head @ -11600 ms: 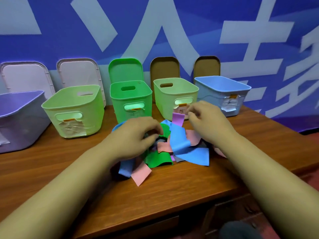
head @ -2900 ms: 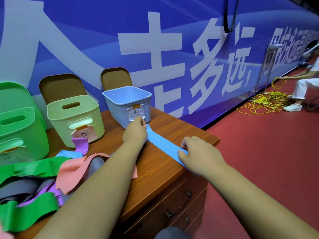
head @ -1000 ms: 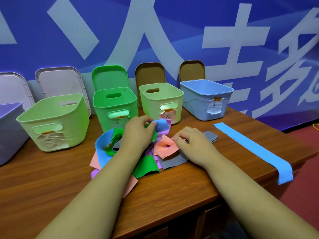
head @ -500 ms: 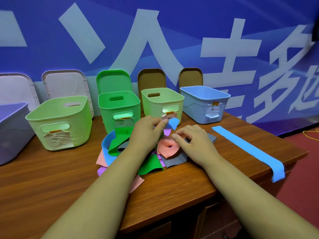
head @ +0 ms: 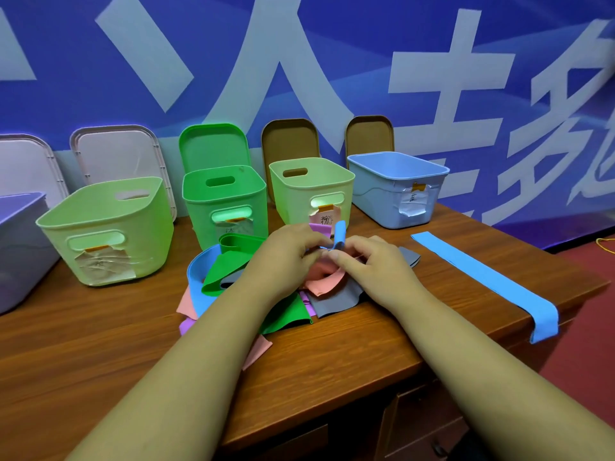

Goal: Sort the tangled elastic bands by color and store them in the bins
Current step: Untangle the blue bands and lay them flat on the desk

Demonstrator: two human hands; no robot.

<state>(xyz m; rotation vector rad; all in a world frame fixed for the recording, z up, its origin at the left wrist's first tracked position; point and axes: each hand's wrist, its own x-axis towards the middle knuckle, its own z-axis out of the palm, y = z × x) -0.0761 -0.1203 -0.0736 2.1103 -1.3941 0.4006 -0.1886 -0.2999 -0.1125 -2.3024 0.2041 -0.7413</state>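
Pinching a blue band end [head: 339,235] above the tangled pile [head: 266,287] at desk [head: 100,344] centre, both hands (left hand [head: 286,257], right hand [head: 376,267]) have lifted it; extraction has begun, the bins [head: 396,188] remain unfilled.

A wooden desk [head: 366,354] holds a row of open bins [head: 309,191], a heap of coloured bands [head: 233,271], and one flat blue band [head: 482,277] overhanging its right edge.
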